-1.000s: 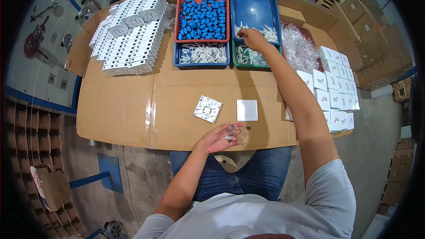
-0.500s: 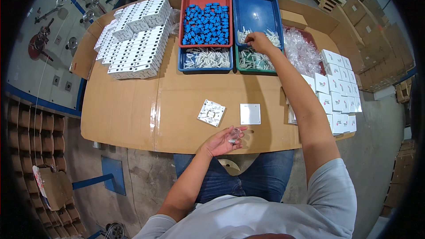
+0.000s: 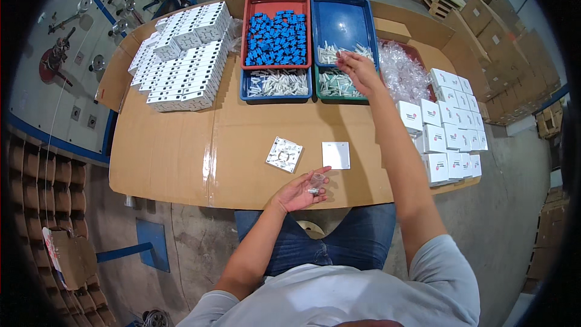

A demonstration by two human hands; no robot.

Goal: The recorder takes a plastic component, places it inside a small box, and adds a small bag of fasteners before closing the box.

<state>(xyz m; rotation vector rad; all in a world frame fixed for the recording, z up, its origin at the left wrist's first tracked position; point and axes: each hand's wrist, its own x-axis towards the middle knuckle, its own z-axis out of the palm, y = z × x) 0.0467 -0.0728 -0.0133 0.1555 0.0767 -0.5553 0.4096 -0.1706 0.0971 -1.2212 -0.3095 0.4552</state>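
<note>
Cradling a clear plastic bag (image 3: 316,180) in left hand (image 3: 295,195), lower centre; hovering right hand (image 3: 359,72) over white plugs (image 3: 327,54), upper centre (cannot tell that grip).

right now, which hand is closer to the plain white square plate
Left. The left hand is by the near-left corner of the plain white square plate; the right hand is well beyond its far edge, up by the green tray.

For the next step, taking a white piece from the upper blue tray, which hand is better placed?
Probably the right hand: it is at the near edge of the upper blue tray, close to the white pieces. The left hand is much farther away and holds a small transparent item.
</note>
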